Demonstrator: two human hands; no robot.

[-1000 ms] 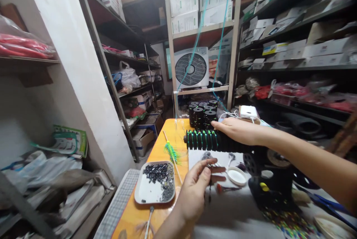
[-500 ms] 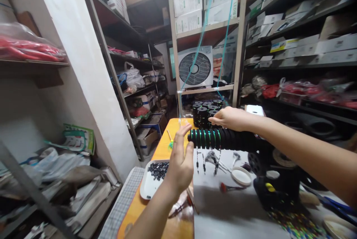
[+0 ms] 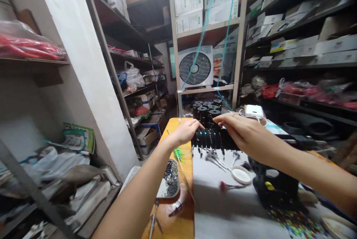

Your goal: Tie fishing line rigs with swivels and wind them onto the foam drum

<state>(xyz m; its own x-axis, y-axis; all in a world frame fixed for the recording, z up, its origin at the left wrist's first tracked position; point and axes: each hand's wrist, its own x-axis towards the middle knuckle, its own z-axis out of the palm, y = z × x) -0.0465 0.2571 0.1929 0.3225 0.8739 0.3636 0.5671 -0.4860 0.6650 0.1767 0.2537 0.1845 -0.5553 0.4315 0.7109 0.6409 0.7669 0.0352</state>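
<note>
A black ridged roller (image 3: 212,139), wound with shiny thread or bands, lies crosswise above the table in the middle of the head view. Small dark pieces dangle from its underside. My left hand (image 3: 185,131) is bent over the roller's left end, its fingers together and the fingertips on the top; its thumb is hidden. My right hand (image 3: 237,129) comes in from the right over the roller. Its fingers are pinched together just above the roller, and whatever they hold is too small to make out.
A white tray of small dark pieces (image 3: 172,193) stands at the left on the wooden tabletop (image 3: 184,174). Black spools (image 3: 202,114) stand behind the roller. A white round lid (image 3: 241,175), metal tools, a red-tipped brush (image 3: 224,186) and colourful beads (image 3: 295,220) lie at the right.
My left hand has gone from flat and upright at the roller's end to bent over its top. My right hand has shifted slightly right and lower. The tray has moved right and turned.
</note>
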